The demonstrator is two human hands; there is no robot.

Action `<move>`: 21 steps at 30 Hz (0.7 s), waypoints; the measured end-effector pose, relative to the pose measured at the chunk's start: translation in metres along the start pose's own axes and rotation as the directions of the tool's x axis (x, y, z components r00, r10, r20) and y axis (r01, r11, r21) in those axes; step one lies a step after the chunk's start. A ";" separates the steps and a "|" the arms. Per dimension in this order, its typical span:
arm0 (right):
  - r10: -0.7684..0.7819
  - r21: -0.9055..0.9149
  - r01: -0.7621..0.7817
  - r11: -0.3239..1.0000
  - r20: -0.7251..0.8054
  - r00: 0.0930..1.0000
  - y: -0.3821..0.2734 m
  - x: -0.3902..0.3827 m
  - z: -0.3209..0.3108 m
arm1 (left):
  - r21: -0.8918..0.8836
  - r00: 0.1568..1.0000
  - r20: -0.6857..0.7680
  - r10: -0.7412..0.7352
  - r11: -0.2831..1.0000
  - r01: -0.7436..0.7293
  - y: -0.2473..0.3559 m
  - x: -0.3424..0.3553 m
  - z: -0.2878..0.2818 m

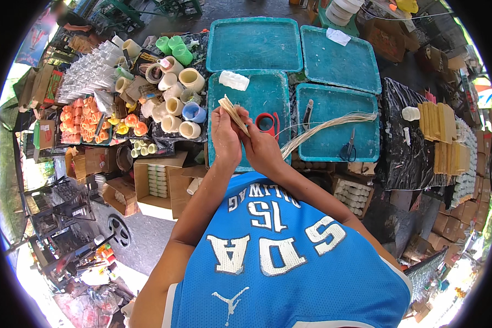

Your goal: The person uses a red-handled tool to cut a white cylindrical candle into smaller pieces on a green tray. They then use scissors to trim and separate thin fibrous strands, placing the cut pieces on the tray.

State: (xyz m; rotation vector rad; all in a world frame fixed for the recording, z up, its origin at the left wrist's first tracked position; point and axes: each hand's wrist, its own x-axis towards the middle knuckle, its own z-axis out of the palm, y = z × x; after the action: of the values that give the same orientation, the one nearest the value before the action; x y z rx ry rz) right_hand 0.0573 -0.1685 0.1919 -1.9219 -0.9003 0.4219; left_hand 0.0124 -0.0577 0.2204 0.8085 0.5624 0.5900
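Note:
A short bundle of pale, straw-coloured strands (229, 107) slants up between my two hands, its cut-looking end pointing away from me. My left hand (226, 138) is closed along the left side of it. From the right, my right hand (260, 143) grips the bundle's lower part, fingers tucked against the left hand. Just right of my right hand lies a red tape dispenser (267, 123). A longer hank of similar strands (333, 123) stretches across the right tray and passes behind my right forearm. A box cutter (308, 115) and dark-handled scissors (348, 148) lie beside that hank.
Teal trays (296, 70) cover the table, with a crumpled white wrap (234, 81) on the near-left one. Cream cylindrical moulds (191, 79), orange pieces (85, 117) and white pieces (95, 71) crowd the left. Yellow slabs (438, 121) are stacked at right. Open cardboard boxes (153, 183) sit below.

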 end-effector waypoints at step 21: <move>0.092 0.165 -0.094 0.982 0.020 0.996 -0.013 -0.003 -0.006 | 0.146 0.982 -0.016 0.188 0.972 -0.183 0.006 0.000 0.009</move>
State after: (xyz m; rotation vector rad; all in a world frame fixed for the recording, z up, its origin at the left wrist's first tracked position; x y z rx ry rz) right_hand 0.0538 -0.1707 0.2059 -1.8146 -0.7613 0.5477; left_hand 0.0167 -0.0596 0.2301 0.9978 0.5646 0.7399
